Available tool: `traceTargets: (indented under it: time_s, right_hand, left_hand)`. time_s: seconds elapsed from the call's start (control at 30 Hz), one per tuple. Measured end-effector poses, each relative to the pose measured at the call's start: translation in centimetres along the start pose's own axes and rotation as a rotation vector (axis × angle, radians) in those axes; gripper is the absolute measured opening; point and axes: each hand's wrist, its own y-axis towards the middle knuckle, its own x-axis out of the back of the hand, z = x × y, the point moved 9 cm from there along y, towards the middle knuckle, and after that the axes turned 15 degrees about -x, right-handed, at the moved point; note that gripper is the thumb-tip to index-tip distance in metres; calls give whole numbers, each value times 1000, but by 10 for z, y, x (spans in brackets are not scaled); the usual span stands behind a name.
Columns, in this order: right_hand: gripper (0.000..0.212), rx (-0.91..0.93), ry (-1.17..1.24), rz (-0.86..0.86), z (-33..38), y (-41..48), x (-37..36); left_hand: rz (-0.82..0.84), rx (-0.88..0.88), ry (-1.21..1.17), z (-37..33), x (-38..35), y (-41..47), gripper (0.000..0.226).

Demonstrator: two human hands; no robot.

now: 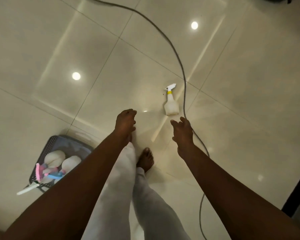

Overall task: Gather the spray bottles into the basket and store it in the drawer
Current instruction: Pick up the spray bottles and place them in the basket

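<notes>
Just beyond the empty, spread-fingered right hand (182, 131), a white yellow-collared plastic spray bottle (171, 103) lies on the glossy tiled floor (59, 49); left hand (126, 122) loosely curled, empty.

Basket (50, 144) — near corner hidden behind left forearm; bottles (55, 159) inside blurred, count unclear. Cable (177, 58) — runs behind right hand (183, 134), past its fingers (176, 122), both ends cut by edges.

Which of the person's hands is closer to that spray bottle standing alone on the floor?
The right hand. It reaches with open fingers just below the spray bottle, not touching it. The left hand is loosely curled and empty, farther off to the bottle's left.
</notes>
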Motion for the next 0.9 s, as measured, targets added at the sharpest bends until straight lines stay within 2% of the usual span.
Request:
traceTargets:
  time_s: [0.13,0.4,0.6,0.73,0.83,0.9]
  right_hand:
    - [67,-85,14,-11,29,30,9]
    - [63,-188,-23,12,77,129,-7]
    - [66,-242,-185,73,79,231,-33]
    - [65,-305,-243,93,68,282,-48]
    - [64,-335,-289,100,59,310,-56]
    - [61,-325,-313,116,56,323,-60]
  left_hand:
    - [48,45,44,-11,-48,29,42]
    - [101,88,191,-1,-126,85,47]
    - [68,192,215,58,-167,153,48]
    - [64,333,201,108,-190,184,43]
    - [114,409,174,137,-212,192,57]
    - [124,429,106,149,-226,194,54]
